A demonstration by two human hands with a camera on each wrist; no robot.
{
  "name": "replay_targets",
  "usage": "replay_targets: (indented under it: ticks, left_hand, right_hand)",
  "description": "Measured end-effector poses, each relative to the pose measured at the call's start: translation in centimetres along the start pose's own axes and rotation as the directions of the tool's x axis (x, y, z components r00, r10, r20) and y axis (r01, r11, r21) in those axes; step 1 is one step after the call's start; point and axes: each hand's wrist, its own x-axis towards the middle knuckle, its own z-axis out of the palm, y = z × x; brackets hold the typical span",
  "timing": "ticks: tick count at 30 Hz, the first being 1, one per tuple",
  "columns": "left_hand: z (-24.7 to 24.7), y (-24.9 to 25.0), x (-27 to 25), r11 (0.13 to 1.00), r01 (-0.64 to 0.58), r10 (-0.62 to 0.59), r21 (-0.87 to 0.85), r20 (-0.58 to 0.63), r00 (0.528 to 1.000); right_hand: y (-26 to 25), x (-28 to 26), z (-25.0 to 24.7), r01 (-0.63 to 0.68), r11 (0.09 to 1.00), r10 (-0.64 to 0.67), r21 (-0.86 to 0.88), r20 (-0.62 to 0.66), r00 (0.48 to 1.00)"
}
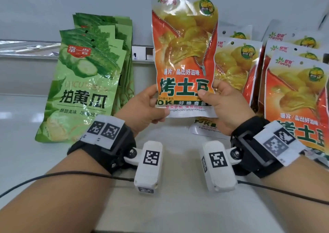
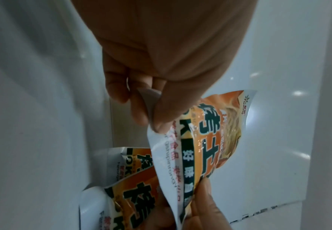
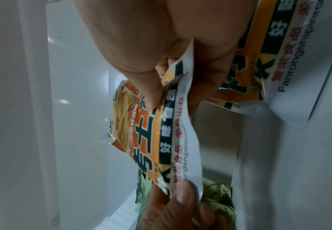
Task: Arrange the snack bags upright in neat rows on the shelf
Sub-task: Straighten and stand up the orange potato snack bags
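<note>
An orange roasted-potato chip bag (image 1: 184, 54) is held upright above the white shelf (image 1: 21, 118), in the middle of the head view. My left hand (image 1: 147, 106) pinches its lower left corner, and my right hand (image 1: 219, 104) pinches its lower right corner. Seen from the left wrist, the thumb and fingers clamp the bag's white bottom seam (image 2: 161, 149). The right wrist view shows the same orange bag (image 3: 151, 132) pinched between thumb and fingers. Another orange bag (image 1: 204, 128) lies flat under my hands.
A stack of green cucumber snack bags (image 1: 83, 83) leans against the back wall on the left. Several orange bags (image 1: 293, 93) stand in rows on the right, and one more orange bag (image 1: 235, 65) stands behind the held one. Cables trail from both wrists.
</note>
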Motion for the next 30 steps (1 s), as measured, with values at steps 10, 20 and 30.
replay_targets:
  ticks: [10,20,30]
  left_hand:
    - [0.2,-0.2,0.0,0.998,-0.055,0.058,0.024,-0.172,0.983]
    - [-0.1,-0.4,0.4,0.986,-0.049,0.103,0.160,-0.351,0.931]
    - [1.7,1.4,-0.6,0.991,-0.133,0.133,0.008,-0.093,0.987]
  right_hand:
    - [0.2,0.0,0.2,-0.009,1.000,0.008,-0.016,-0.054,0.998]
    - [-0.2,0.0,0.0,0.033,0.999,-0.029,0.044,-0.078,0.997]
    - [-0.2,-1.5,1.5,0.015,0.998,-0.031,0.062,0.273,0.962]
